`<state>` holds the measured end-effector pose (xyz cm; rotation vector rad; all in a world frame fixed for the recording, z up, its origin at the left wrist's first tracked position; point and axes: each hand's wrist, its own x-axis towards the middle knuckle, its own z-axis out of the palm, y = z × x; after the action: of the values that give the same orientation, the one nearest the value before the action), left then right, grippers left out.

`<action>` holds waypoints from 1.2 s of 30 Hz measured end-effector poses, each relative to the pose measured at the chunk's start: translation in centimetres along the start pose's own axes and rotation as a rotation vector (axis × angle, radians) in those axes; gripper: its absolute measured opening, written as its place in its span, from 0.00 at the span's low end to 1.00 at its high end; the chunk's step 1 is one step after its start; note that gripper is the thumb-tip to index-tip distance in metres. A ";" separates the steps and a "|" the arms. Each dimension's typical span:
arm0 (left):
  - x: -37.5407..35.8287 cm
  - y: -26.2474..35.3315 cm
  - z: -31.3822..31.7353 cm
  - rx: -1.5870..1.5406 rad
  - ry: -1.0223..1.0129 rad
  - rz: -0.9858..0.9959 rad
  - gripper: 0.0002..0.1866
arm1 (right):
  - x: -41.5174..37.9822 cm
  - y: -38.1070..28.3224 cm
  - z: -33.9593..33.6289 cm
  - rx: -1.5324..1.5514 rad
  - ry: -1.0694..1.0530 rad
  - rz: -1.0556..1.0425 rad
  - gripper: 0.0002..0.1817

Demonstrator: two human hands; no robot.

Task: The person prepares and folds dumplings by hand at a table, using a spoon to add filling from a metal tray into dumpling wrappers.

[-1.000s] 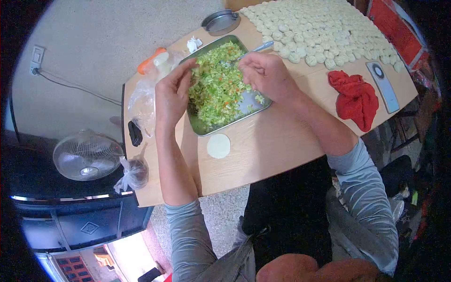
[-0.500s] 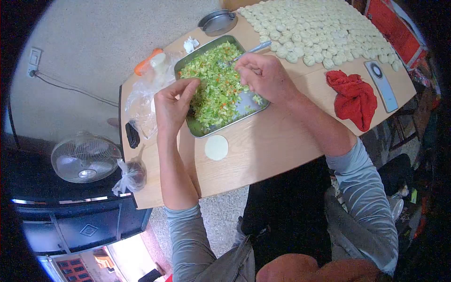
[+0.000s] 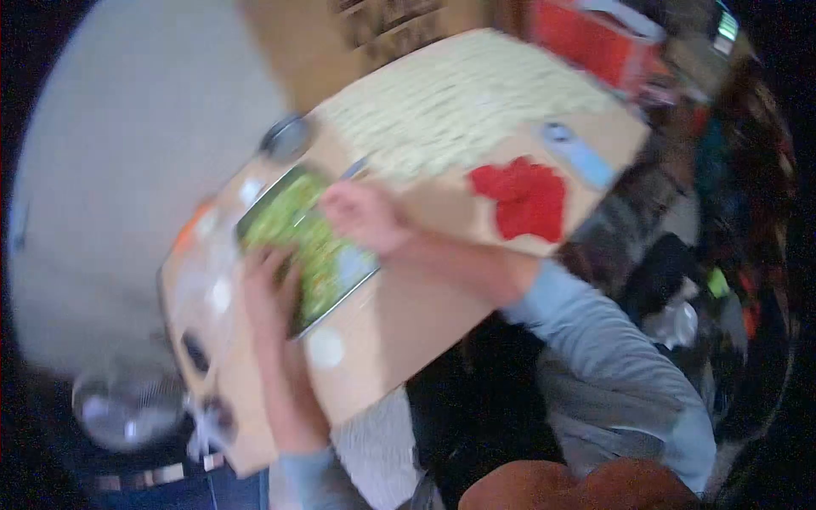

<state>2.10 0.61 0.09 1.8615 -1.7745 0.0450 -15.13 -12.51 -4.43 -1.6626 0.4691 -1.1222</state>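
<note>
Motion blurs the whole view. A metal tray holds chopped green filling with orange bits. My left hand is over the tray's near left side, its smeared fingers bent down and apparently apart. Above the right side of the filling, my right hand has its fingers curled closed; whatever is in them, if anything, is hidden. A spoon lies in the tray beside that hand, its handle over the far rim. One round dough wrapper lies on the table in front of the tray.
Rows of dumplings cover the far table. A red cloth and a phone lie right. A round metal tin stands behind the tray. Plastic bags, a dark object and a tied bag are left.
The head view has swung, so the table appears lower and further left. My left hand's fingers have dipped toward the filling; my right hand stays curled near the spoon.
</note>
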 end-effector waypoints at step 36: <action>0.1 1.5 -0.5 -0.107 0.100 -0.120 0.15 | 0.2 -2.5 -3.1 -0.100 -0.057 -0.133 0.12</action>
<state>0.89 0.74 1.12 1.8522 -1.5655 -0.0021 -18.20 -13.36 -1.95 -1.8302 0.3879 -1.1610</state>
